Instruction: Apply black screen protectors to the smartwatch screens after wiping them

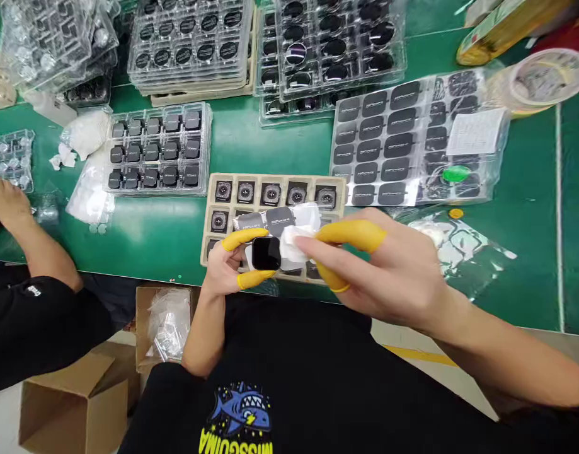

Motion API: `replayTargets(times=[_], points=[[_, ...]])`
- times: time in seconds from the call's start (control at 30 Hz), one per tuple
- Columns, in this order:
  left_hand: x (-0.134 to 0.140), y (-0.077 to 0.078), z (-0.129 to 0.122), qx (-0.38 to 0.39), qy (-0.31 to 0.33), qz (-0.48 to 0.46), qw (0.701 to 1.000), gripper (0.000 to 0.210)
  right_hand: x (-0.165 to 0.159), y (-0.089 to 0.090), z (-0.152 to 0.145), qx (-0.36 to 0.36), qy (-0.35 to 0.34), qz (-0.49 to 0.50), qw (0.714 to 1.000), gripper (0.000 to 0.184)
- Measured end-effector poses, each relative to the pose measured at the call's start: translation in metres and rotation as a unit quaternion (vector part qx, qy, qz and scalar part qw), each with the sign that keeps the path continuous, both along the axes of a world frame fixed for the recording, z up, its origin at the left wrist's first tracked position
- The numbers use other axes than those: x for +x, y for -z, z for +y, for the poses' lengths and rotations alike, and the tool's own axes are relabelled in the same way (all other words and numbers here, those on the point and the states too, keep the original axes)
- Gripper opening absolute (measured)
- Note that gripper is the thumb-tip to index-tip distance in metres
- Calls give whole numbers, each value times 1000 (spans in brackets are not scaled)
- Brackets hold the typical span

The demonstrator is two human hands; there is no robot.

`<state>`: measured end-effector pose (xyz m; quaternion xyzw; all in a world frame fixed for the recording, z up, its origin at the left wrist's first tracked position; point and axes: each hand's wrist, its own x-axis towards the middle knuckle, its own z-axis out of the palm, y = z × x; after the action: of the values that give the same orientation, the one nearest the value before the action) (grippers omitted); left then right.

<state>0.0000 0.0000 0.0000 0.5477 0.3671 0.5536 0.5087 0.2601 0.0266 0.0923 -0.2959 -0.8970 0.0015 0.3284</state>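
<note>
Currently L hand [220, 271] grip clamped on watch [266, 254], over beige tray [280, 179] w/ more watches; R hand [397, 271] grip pinched on white wipe [293, 244] just beside. Clear tray [205, 151]: dark sq. pcs. Film [280, 217] reads "HiFuture".

One held watch [266, 254], one cloth [293, 244], four finger cots [365, 234]

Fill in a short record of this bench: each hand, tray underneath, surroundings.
Left hand: holds a dark-screened watch
Right hand: pinches a white wipe close beside the watch; contact unclear
Finger covers: yellow, on both hands
Tray underneath: beige tray of watch bodies, partly hidden
Left side: clear tray of dark square pieces
Right side: dark label sheets
Neighbour: co-worker's hand, far left
</note>
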Motion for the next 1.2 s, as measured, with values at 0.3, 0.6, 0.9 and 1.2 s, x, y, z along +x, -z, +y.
replayTargets(times=[0.3, 0.6, 0.9, 1.2], points=[[-7, 9, 0, -19, 46, -11, 999, 70, -23, 13, 14, 5, -131, -33, 991, 24], [-16, 13, 1, -34, 16, -19, 999, 66, 15, -4, 23, 69, -187, -98, 975, 21], [-13, 7, -1, -24, 38, 9, 999, 68, 3, -3, 18, 62, -122, -15, 990, 22], [-11, -6, -8, 31, -10, 73, 997, 62, 3, 14, 4, 40, -72, 32, 996, 25]])
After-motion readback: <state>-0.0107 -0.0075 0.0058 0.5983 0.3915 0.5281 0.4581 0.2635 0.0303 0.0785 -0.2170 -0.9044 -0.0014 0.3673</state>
